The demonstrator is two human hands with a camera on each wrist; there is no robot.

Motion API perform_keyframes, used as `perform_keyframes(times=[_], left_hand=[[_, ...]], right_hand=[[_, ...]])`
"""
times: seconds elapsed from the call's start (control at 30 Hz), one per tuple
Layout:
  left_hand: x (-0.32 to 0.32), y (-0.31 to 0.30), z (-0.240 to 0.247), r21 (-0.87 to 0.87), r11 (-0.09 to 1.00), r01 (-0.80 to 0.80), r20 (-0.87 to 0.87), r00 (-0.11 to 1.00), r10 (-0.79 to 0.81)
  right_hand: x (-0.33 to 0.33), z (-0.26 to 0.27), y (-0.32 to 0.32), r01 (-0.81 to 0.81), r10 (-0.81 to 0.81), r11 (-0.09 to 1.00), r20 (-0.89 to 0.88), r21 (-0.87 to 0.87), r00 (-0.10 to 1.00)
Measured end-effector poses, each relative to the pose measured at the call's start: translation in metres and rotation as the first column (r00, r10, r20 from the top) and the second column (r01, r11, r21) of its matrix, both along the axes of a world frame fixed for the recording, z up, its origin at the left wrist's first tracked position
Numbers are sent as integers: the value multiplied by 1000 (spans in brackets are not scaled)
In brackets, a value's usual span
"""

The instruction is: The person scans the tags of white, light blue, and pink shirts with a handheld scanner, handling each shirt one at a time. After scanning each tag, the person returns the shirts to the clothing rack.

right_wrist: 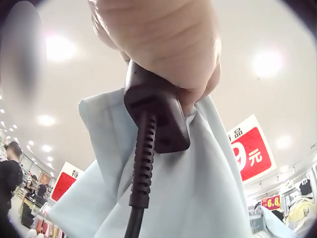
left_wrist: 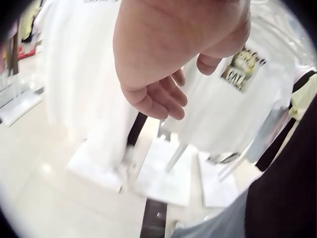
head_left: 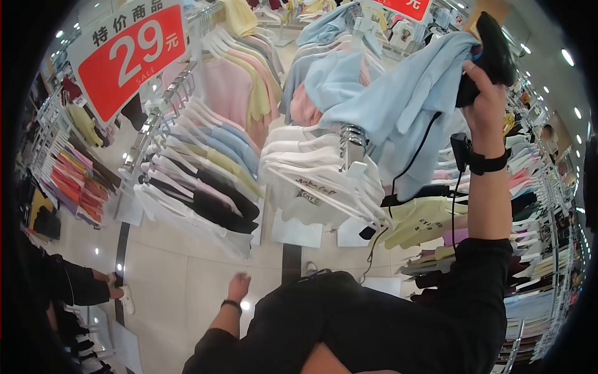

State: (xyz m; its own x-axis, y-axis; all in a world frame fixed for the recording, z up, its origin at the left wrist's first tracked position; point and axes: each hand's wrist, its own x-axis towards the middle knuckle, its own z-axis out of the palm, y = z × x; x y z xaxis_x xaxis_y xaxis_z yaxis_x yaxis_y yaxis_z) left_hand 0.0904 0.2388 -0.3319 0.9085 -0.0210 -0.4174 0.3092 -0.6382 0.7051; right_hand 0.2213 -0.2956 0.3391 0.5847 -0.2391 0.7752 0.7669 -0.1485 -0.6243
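My right hand (head_left: 484,93) is raised high and grips a black corded device (head_left: 495,53) against a light blue garment (head_left: 398,100) hanging on a rack. In the right wrist view the hand (right_wrist: 163,44) is curled round the device's handle (right_wrist: 158,114), the cable (right_wrist: 141,168) drops down from it, and the blue garment (right_wrist: 198,188) lies behind. The cable (head_left: 408,165) trails down towards my body. My left hand (head_left: 238,288) hangs low beside me over the floor. Its fingers (left_wrist: 163,99) are loosely curled and hold nothing.
Racks of hung T-shirts surround me: white ones (head_left: 317,181) straight ahead, pastel and black ones (head_left: 205,168) to the left, more on the right (head_left: 542,187). A red "29" price sign (head_left: 131,53) hangs at upper left. Another person (head_left: 75,283) stands at the left on the pale tiled floor (head_left: 174,268).
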Motion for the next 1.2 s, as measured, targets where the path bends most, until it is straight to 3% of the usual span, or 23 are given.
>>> perform_keyframes(times=[0.07,0.17,0.23,0.27,0.3,0.33,0.53,0.6,0.7,0.73,0.8,0.87,0.9,0.93,0.97,1.0,1.1,1.2], left_hand=[[45,-38,74,-53,997,52,193,980,-41],[85,-87,156,-259,953,158,322,944,-69],[94,-116,200,-329,922,205,418,907,-52],[95,-128,216,-338,915,219,454,890,-45],[94,-136,228,-345,909,235,491,871,-39],[94,-142,238,-333,906,262,522,851,-54],[90,-158,255,-326,859,395,563,811,-159],[87,-161,260,-334,848,412,545,818,-183],[90,-170,281,-271,822,501,667,714,-214],[94,-174,286,-250,811,529,694,682,-230],[99,-182,300,-215,815,538,747,628,-218],[102,-189,305,-213,804,555,769,603,-212],[102,-192,305,-229,790,568,765,607,-215],[101,-194,305,-244,775,583,760,611,-220],[98,-196,302,-246,758,604,752,613,-244],[95,-199,298,-249,739,626,744,612,-269],[79,-203,291,-281,673,684,703,624,-341],[63,-204,282,-362,621,695,618,678,-398]], right_hand=[[3,12,-15,71,-71,996,-5,53,997],[-9,40,-46,-3,-9,989,79,147,997],[-26,57,-52,48,-84,984,209,172,974],[-38,67,-95,-109,80,983,191,150,978],[-59,59,-78,509,-405,787,328,-349,853],[-80,51,-61,933,-635,109,699,-342,330],[-166,54,-122,955,-761,-80,636,-284,125],[-194,55,-123,897,-618,-372,785,-239,-47],[-213,45,-103,904,-186,-423,982,-59,-23],[-223,43,-111,926,-177,-372,984,-60,-7],[-256,21,-123,961,-531,-132,836,-244,139],[-295,-8,-128,934,-765,161,557,-318,322],[-303,-13,-122,888,-825,385,337,-252,453],[-311,-18,-116,805,-796,591,119,-59,593],[-319,-23,-111,708,-716,679,-35,193,697],[-328,-31,-107,618,-614,724,-124,305,780],[-357,-62,-113,372,-313,857,-215,355,925],[-357,-83,-92,263,-200,930,-249,258,948]])
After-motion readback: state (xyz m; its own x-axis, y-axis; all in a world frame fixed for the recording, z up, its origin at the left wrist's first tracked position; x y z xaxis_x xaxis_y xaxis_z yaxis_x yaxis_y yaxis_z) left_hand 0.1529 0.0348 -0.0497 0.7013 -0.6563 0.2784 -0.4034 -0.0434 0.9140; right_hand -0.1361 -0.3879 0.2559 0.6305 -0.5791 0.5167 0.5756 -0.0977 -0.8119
